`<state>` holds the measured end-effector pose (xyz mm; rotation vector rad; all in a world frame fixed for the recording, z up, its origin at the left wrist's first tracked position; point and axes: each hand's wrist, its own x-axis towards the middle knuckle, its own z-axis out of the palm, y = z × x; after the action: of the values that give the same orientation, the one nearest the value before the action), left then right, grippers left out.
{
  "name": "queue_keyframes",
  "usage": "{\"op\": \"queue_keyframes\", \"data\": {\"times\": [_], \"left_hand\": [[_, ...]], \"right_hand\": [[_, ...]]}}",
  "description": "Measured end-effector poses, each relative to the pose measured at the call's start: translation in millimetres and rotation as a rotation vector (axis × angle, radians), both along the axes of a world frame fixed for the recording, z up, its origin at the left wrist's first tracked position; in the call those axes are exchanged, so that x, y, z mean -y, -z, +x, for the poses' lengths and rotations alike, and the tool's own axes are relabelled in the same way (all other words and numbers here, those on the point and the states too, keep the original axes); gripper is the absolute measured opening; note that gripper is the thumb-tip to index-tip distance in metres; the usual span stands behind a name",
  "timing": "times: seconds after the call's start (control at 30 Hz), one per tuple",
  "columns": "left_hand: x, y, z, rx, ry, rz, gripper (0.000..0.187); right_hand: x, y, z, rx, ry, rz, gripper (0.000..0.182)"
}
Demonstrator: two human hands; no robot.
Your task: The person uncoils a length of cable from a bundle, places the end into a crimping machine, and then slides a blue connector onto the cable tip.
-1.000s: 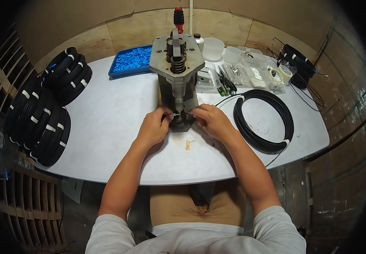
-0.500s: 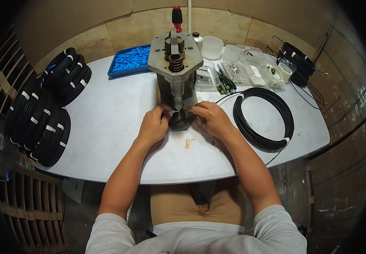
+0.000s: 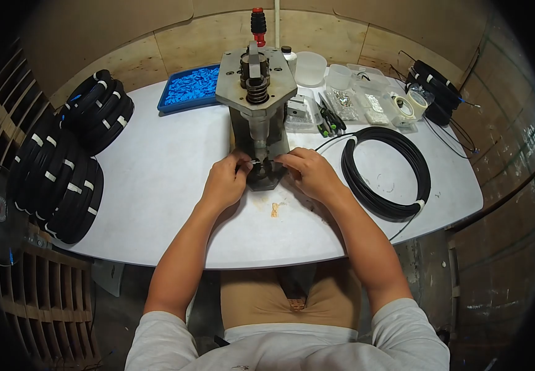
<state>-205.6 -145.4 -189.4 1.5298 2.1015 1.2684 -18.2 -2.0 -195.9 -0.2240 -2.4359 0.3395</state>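
Observation:
A metal bench press (image 3: 256, 102) stands upright before me, its ram coming down to a dark lower block (image 3: 266, 179). My left hand (image 3: 227, 176) is closed in a pinch at the left side of the tooling, fingertips on a small silvery connector (image 3: 254, 162). At the right side, my right hand (image 3: 310, 173) is also pinched shut. The black cable (image 3: 329, 142) runs from the coil (image 3: 425, 167) to behind this hand and seems held in its fingers. Fingers and shadow hide the exact meeting point under the ram.
Coils of black cable (image 3: 57, 179) are stacked at the left edge. A blue tray (image 3: 162, 109) of small blue pieces sits behind left. Back right are pliers (image 3: 329, 119), clear boxes of small parts (image 3: 375, 114), tape rolls (image 3: 402, 108) and more coils (image 3: 431, 86).

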Motion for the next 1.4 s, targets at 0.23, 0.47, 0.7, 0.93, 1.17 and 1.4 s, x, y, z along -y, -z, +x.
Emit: {"op": "queue_keyframes", "data": {"times": [0.23,0.47,0.7,0.93,1.17,1.4], "left_hand": [[-0.9,2.8,-1.0,0.005,0.007,0.024,0.017],[0.0,2.1,-0.7,0.015,0.017,0.034,0.018],[0.1,0.8,-0.2,0.001,0.008,0.024,0.018],[0.3,1.3,-0.4,0.011,0.008,0.021,0.018],[0.7,-1.3,0.3,-0.052,-0.002,0.013,0.017],[1.6,-0.4,0.6,0.007,0.017,0.026,0.017]], "right_hand": [[1.2,-2.0,0.9,0.025,0.004,-0.016,0.041],[2.0,-2.2,1.6,0.033,0.009,-0.02,0.043],[0.8,-0.7,1.4,0.032,0.005,-0.02,0.044],[0.7,-0.3,1.4,0.026,0.007,-0.006,0.042],[3.9,-2.6,1.4,0.028,0.017,-0.009,0.037],[1.4,0.3,0.4,-0.007,0.055,0.01,0.022]]}}
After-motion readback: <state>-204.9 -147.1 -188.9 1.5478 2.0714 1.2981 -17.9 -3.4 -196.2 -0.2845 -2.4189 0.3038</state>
